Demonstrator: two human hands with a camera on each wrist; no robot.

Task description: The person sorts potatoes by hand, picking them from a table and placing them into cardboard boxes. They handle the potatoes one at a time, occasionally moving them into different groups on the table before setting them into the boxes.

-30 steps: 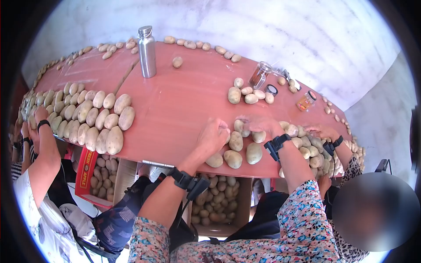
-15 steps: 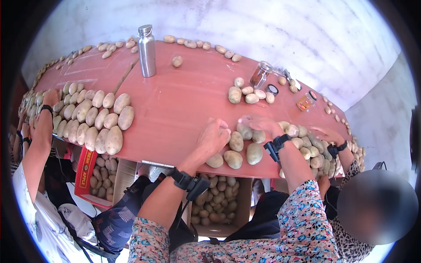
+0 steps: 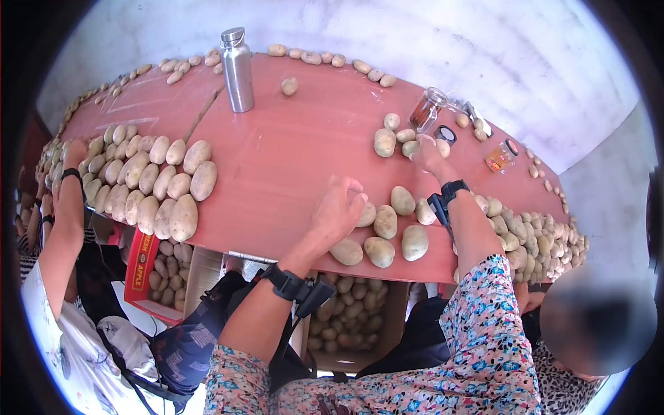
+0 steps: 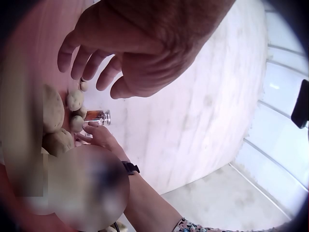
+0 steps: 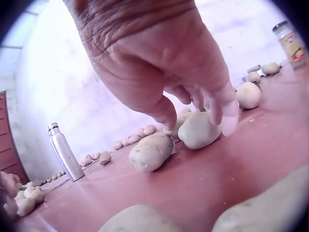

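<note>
We find the potato that matters most on the near side of the glass jar, close to it, directly below our right hand. It lies between the thumb and the fingers; its slightly longer axis seems to run from the thumb side to the finger side, though foreshortening leaves us unsure. Our right hand is by far the nearer of the two. Its fingers reach down around the potato, but we cannot tell whether they have tightened or only span it. The skin looks pale, smooth and matte, the shape a blunt oval.

A bigger, longer potato lies beside it, to the left of the jar and on its near side, with a few dark specks. A round black lid lies just right of the jar, whose clear walls show reddish contents.

Well to the near side of the jar and leftward, our left hand hangs with loosely bent fingers, holding nothing, just beside some spaced-out potatoes, plump and mostly egg-shaped. Far left of the jar we see the brushed steel bottle, tall and cylindrical. All of these rest on the dull red tabletop, scuffed with pale marks.
</note>
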